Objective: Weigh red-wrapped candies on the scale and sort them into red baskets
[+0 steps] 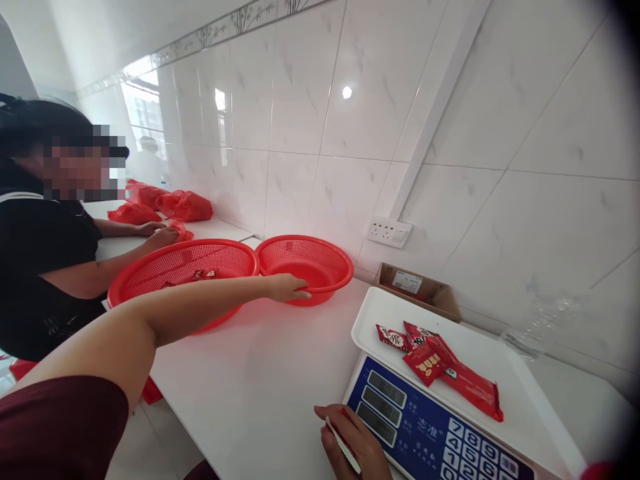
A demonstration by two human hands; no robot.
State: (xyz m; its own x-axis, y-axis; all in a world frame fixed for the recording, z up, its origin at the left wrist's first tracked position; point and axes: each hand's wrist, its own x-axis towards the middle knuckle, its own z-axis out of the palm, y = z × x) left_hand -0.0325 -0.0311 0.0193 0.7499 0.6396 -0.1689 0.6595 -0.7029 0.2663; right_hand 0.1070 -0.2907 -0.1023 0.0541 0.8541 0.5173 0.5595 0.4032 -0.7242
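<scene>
My left hand reaches across to the near rim of a round red plastic basket, its fingers closed over the edge. My forearm passes in front of a second, larger red basket, in which a few small red packets show. Beside the scale's display, my right hand is closed around a small packet, of which a white serrated edge and a little red show. Several red packets lie on the white pan of the blue digital scale.
A cardboard box stands behind the scale against the tiled wall, below a power socket. Clear plastic lies to its right. At left, a co-worker in black handles a red bag near several full red bags.
</scene>
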